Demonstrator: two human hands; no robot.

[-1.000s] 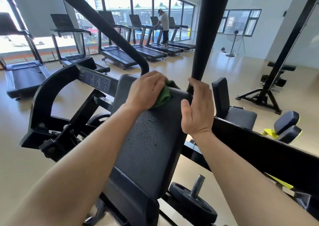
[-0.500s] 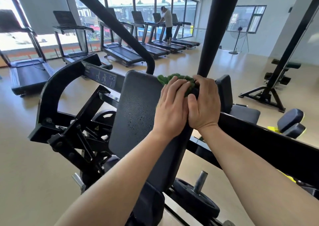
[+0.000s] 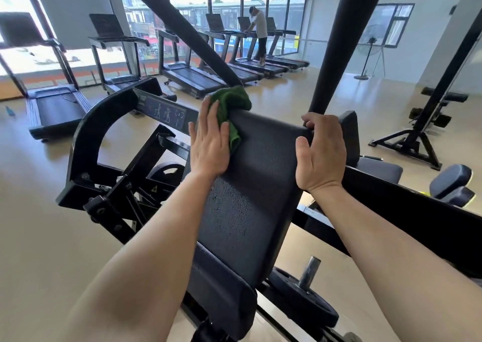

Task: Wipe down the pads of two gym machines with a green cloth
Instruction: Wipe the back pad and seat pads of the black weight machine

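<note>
GYM FLOOR: My left hand (image 3: 208,143) presses the green cloth (image 3: 230,101) against the top left corner of a machine's black back pad (image 3: 250,198). Its fingers (image 3: 207,114) are straight and close together, flat over the bunched fabric. The thumb is hidden behind the cloth, so I cannot tell whether it pinches. The cloth is wadded over that corner, with one tail hanging down near the pad's left edge beside my palm. My right hand (image 3: 322,156) grips the pad at the top right corner, fingers (image 3: 319,120) curled over the top edge and thumb laid on the face, just beside a thick black post (image 3: 339,41) of the frame.

The relation that matters is this: the pad's long axis runs from that top edge down toward me, tilted back. Nearly all its face lies below and to the right of the cloth, in the gap between my two hands. The left hand is on the cloth and so nearer the work. The right hand is well apart from the cloth, across the pad's width.

The middle of the face carries a fine speckle that looks like droplets, so I judge this pad only partly wiped. As I read it, the next stroke should run along the top edge toward the right hand, or down the long axis toward the lower pad (image 3: 221,289). It needs flat pressure so the wad does not slip off the corner.
</note>
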